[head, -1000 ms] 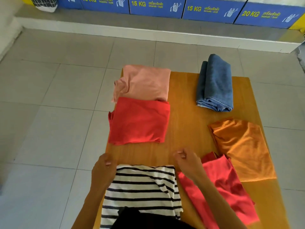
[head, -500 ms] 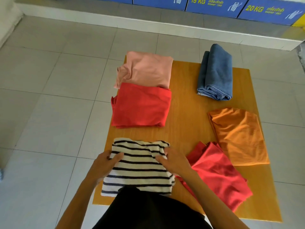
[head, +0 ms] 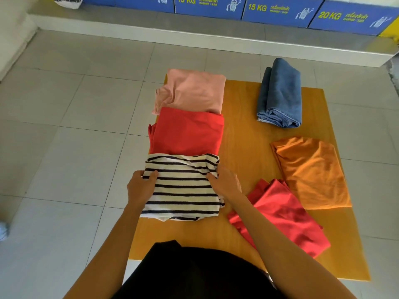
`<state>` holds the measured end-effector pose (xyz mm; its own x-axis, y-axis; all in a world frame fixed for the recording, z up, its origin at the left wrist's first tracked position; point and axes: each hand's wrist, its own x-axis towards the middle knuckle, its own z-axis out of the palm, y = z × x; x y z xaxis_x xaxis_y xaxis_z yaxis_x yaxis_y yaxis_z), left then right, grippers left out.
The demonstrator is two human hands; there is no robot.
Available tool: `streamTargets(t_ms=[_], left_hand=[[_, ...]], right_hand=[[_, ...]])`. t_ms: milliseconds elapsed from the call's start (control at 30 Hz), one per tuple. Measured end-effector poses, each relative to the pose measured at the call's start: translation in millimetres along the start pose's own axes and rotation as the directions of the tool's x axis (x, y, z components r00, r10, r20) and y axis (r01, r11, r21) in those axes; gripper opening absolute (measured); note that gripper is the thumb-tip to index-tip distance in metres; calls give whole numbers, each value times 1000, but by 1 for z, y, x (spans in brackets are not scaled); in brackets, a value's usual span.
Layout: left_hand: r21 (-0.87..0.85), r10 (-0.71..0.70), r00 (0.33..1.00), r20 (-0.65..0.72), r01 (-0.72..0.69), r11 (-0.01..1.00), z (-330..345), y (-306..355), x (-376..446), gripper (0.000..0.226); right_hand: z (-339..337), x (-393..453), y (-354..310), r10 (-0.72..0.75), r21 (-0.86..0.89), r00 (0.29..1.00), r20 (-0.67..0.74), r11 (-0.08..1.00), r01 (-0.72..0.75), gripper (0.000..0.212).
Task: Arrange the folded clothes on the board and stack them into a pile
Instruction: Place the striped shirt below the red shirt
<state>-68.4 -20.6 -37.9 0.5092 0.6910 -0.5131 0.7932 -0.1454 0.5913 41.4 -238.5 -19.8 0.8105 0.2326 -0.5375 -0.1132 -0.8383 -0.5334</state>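
A wooden board (head: 244, 134) lies on the tiled floor. Down its left side run a folded pink garment (head: 192, 91), a folded red one (head: 187, 132) and a striped black-and-white shirt (head: 183, 188). My left hand (head: 140, 186) grips the striped shirt's left edge and my right hand (head: 224, 182) grips its right edge. The shirt's far edge touches the red garment. On the right side lie folded blue jeans (head: 280, 96), an orange garment (head: 311, 171) and a loosely folded red garment (head: 282, 216) under my right forearm.
Grey floor tiles (head: 75, 137) surround the board. A raised ledge with blue washing-machine panels (head: 276, 9) runs along the back. My black clothing (head: 190, 272) fills the bottom of the view.
Both hands have pushed the striped shirt away from me along the board, until it meets the red garment. The grip shifted from its far corners to its sides.
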Motion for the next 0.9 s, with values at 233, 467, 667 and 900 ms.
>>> streamTargets(t_ms=[233, 467, 667, 900], left_hand=[[139, 325, 910, -257, -298, 944, 29, 32, -55, 42], [-7, 548, 688, 476, -620, 785, 136, 88, -120, 56], [135, 339, 695, 634, -531, 836, 200, 93, -137, 84], [-47, 211, 618, 757, -270, 962, 165, 81, -120, 53]], right_hand=[[-51, -61, 83, 35, 153, 893, -448, 988, 38, 13], [-82, -126, 200, 566, 387, 594, -572, 824, -413, 46], [-62, -140, 218, 814, 747, 570, -112, 448, -492, 78], [-49, -144, 200, 676, 918, 732, 89, 230, -324, 50]])
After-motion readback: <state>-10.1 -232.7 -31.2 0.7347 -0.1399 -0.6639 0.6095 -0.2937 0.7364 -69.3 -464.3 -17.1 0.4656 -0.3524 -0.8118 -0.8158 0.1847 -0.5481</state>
